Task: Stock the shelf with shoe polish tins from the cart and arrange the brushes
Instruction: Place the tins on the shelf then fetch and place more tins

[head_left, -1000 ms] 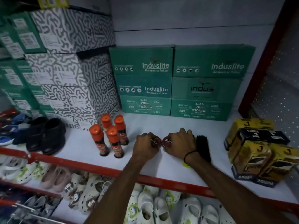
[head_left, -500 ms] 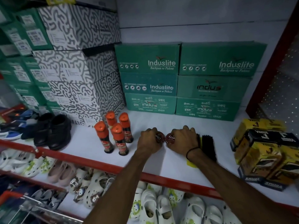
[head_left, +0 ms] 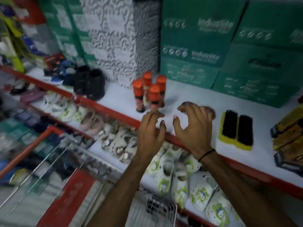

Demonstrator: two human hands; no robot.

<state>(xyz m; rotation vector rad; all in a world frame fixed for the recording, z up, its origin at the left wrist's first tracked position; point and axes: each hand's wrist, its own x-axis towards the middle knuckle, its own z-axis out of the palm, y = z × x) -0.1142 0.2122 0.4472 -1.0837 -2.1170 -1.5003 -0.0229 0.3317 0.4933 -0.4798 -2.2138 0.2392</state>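
- The white shelf with a red front edge (head_left: 188,95) runs from the left edge down to the lower right of the frame.
- Stacked green cardboard shoe boxes (head_left: 229,46) fill the upper right, with black-and-white patterned boxes (head_left: 114,38) at upper centre.
- A wire cart with red frame (head_left: 65,177) sits in the lower left, blurred.
- White perforated clogs with green prints (head_left: 177,177) lie on the lower shelf at bottom centre.
- A pair of black shoes (head_left: 89,82) stands on the shelf at centre left.
- Two black-bristled brushes on yellow backs (head_left: 236,130) lie side by side at right of centre, with yellow and black cartons (head_left: 288,133) at the right edge.
- The right hand (head_left: 191,128) hovers over the shelf's front edge, fingers spread and curled, grip wide and holding nothing.
- The left hand (head_left: 150,130) hangs just beside it, fingers loosely curled, grip empty.
- Four orange-capped polish bottles (head_left: 149,92) stand clustered at centre.
- Two round dark red shoe polish tins (head_left: 210,110) lie on the shelf behind the right hand's fingers, partly hidden and blurred.
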